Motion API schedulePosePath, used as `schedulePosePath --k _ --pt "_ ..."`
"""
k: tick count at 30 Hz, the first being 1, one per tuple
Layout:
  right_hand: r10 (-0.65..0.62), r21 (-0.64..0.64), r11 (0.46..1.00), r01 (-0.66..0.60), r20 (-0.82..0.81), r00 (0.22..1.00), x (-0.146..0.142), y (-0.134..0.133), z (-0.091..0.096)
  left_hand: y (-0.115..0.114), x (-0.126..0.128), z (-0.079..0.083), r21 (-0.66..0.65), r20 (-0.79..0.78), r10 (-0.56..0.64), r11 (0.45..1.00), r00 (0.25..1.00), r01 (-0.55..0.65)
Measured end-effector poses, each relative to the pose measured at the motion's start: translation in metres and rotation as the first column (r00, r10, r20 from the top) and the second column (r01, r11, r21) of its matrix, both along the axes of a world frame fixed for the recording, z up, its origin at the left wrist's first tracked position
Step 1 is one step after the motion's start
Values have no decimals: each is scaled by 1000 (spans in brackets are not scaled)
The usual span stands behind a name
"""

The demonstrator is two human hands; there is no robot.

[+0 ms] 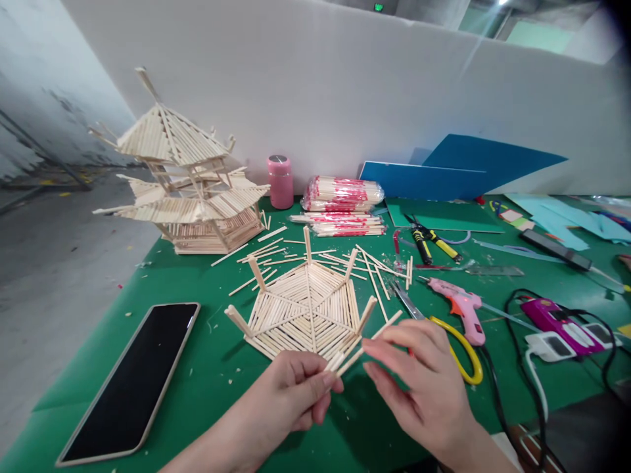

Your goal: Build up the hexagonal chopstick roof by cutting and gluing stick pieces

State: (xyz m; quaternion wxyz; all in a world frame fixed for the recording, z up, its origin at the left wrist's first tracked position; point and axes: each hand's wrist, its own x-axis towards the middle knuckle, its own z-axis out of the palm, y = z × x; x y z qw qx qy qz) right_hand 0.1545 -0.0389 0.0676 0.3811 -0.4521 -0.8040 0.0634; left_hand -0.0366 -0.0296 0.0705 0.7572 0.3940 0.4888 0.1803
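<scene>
In front of me lies a hexagonal panel of wooden sticks (283,325), with short stick posts standing at its corners. My left hand (303,391) is closed at the panel's near edge, pinching the lower end of a slim wooden stick (387,325). That stick slants up to the right. Beside it, my right hand (419,384) has its thumb and index finger apart; the index fingertip seems to touch the stick. Loose sticks (377,282) lie scattered behind the panel. Scissors with yellow handles (470,368) are partly hidden behind my right hand.
A stick pagoda (190,190) stands at the back left, a phone (133,387) at the left edge. Farther back are a pink flask (280,182) and packaged chopsticks (342,194). To the right lie a pink glue gun (461,305), pliers (424,243) and a corded purple power strip (559,322).
</scene>
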Motion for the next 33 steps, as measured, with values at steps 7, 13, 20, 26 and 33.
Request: schedulePosePath --k 7,13,20,26,33 --pt "306 -152 952 -267 414 857 9 14 12 -1 -5 -1 -57 48 -93 994 995 95" --pt "275 -121 961 -247 452 849 8 11 4 -4 -2 0 -30 23 -75 997 997 75" --pt "231 -43 972 -233 394 890 7 4 -10 -18 2 -11 -111 76 23 994 997 -14" --pt "141 83 983 -163 221 965 -1 -1 -23 -27 6 -23 -127 163 104 988 981 -84" --pt "94 16 995 -98 162 982 -4 5 -22 -17 4 -25 -70 142 52 997 988 -43"
